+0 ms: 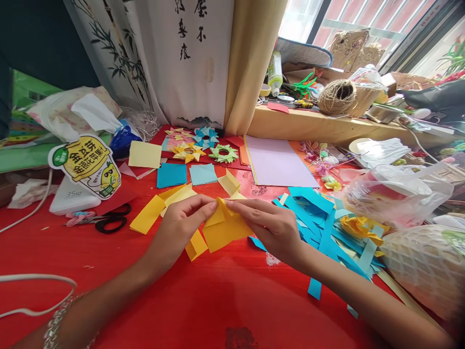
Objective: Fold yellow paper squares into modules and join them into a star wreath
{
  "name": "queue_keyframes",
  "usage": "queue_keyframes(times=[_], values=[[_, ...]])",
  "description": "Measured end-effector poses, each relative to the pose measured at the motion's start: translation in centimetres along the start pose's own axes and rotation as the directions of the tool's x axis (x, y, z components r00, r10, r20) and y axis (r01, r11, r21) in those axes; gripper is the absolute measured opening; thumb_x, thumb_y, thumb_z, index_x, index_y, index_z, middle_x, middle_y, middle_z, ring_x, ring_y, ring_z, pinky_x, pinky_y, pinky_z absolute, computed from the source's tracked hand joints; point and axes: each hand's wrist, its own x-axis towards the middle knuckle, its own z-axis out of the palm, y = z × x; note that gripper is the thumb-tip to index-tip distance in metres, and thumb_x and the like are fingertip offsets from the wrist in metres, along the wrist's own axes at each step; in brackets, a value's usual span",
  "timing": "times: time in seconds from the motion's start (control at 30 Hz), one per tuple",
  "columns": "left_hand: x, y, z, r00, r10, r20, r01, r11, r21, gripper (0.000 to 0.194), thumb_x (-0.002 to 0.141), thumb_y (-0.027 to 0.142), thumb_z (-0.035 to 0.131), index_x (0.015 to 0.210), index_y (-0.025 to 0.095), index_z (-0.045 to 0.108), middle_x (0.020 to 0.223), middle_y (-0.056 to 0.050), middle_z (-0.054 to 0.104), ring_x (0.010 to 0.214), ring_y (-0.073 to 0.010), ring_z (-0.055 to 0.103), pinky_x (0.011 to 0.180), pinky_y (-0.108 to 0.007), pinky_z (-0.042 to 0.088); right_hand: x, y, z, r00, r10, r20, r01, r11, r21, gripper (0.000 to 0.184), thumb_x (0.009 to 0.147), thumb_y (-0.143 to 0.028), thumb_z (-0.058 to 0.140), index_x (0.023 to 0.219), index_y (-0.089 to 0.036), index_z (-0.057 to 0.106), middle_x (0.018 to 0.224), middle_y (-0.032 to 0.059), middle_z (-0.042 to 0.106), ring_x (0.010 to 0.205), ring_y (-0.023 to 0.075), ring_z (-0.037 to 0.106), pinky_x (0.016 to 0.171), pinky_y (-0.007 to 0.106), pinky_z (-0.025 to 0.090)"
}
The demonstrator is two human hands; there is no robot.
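Folded paper point(228, 235) between my left hand point(183, 224) and right hand point(274, 225), above bench point(203, 305) middle. More paper pieces point(147, 214) on bench, left of and behind it. Scissors point(112, 222) farther left. Square stacks point(171, 175) beyond my hands; paper wreaths point(223, 153) behind stacks; sheet pile point(278, 160) right of wreaths. Strip heap point(329, 232) by my right hand, netted bundle point(425, 261) right of heap. Twine roll point(336, 96) on ledge point(305, 118), behind bench at right. Curtain point(196, 82) behind wreaths.
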Motion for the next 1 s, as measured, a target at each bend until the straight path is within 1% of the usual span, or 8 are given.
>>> queue_keyframes(times=[0.17,0.27,0.4,0.5,0.57,0.67,0.87,1.0], values=[[-0.2,0.5,-0.1,0.998,0.046,-0.033,-0.043,0.996,0.073,0.018,0.084,0.039,0.057,0.082,0.023,0.065,0.081,0.004,0.061,0.079,-0.0120,0.053,0.066,-0.017,0.040,0.4,-0.6,-0.1,0.998,0.055,-0.009,-0.055,0.996,0.068,0.026,0.086,-0.012,0.054,0.109,-0.015,0.065,0.103,0.0074,0.070,0.091,0.0114,0.066,0.073,0.020,0.055],[-0.3,0.7,0.1,0.997,0.075,-0.008,-0.073,0.985,0.155,0.020,0.084,0.039,0.055,0.080,0.022,0.065,0.080,0.003,0.062,0.078,-0.0125,0.054,0.066,-0.018,0.041,0.6,-1.1,-0.2,0.969,0.241,0.060,-0.248,0.938,0.241,0.019,0.084,-0.020,0.059,0.100,-0.015,0.067,0.101,0.0077,0.070,0.092,0.0135,0.066,0.076,0.022,0.054],[-0.2,0.5,0.4,0.994,0.103,0.020,-0.104,0.948,0.300,0.021,0.084,0.040,0.054,0.079,0.022,0.064,0.078,0.003,0.063,0.075,-0.0128,0.054,0.062,-0.019,0.039,0.8,-1.3,0.0,0.811,0.526,0.257,-0.575,0.635,0.516,0.013,0.086,-0.029,0.058,0.086,-0.018,0.065,0.091,0.0036,0.068,0.084,0.0120,0.063,0.069,0.022,0.052],[-0.3,0.2,0.6,0.996,0.091,0.018,-0.091,0.938,0.335,0.025,0.085,0.044,0.051,0.081,0.022,0.063,0.079,0.003,0.063,0.076,-0.0133,0.054,0.060,-0.020,0.039,0.8,-1.1,0.4,0.703,0.603,0.376,-0.671,0.387,0.633,0.022,0.078,-0.030,0.067,0.096,-0.020,0.059,0.093,0.0020,0.065,0.086,0.0128,0.062,0.071,0.023,0.051],[-0.3,0.1,0.7,0.996,0.083,0.024,-0.086,0.937,0.337,0.027,0.085,0.045,0.050,0.082,0.022,0.063,0.080,0.003,0.063,0.076,-0.0137,0.055,0.061,-0.021,0.040,0.8,-0.8,0.5,0.656,0.600,0.457,-0.716,0.304,0.629,0.025,0.076,-0.032,0.068,0.096,-0.018,0.061,0.090,0.0026,0.066,0.085,0.0135,0.062,0.070,0.023,0.050],[-0.4,0.1,0.7,0.998,0.062,0.022,-0.066,0.934,0.351,0.028,0.086,0.046,0.049,0.082,0.022,0.063,0.081,0.002,0.063,0.077,-0.0146,0.056,0.064,-0.022,0.041,0.8,-0.6,0.4,0.616,0.588,0.524,-0.768,0.300,0.566,0.024,0.076,-0.035,0.067,0.088,-0.015,0.066,0.085,0.0041,0.066,0.082,0.0148,0.062,0.069,0.024,0.048],[0.0,0.4,0.3,0.997,0.004,0.076,-0.028,0.949,0.313,0.027,0.081,0.046,0.055,0.082,0.020,0.063,0.085,-0.001,0.065,0.083,-0.0177,0.058,0.068,-0.024,0.043,0.8,-0.4,0.0,0.589,0.612,0.527,-0.792,0.309,0.527,0.030,0.076,-0.041,0.065,0.090,-0.015,0.068,0.090,0.0056,0.067,0.083,0.0167,0.061,0.068,0.026,0.047],[0.1,0.3,0.4,0.999,-0.031,0.042,0.017,0.957,0.288,0.027,0.081,0.046,0.056,0.079,0.020,0.064,0.077,0.001,0.063,0.074,-0.0149,0.055,0.063,-0.022,0.041,1.1,-0.2,-0.1,0.567,0.591,0.574,-0.813,0.286,0.508,0.032,0.074,-0.041,0.067,0.090,-0.013,0.068,0.086,0.0061,0.067,0.079,0.0153,0.061,0.066,0.025,0.046]])
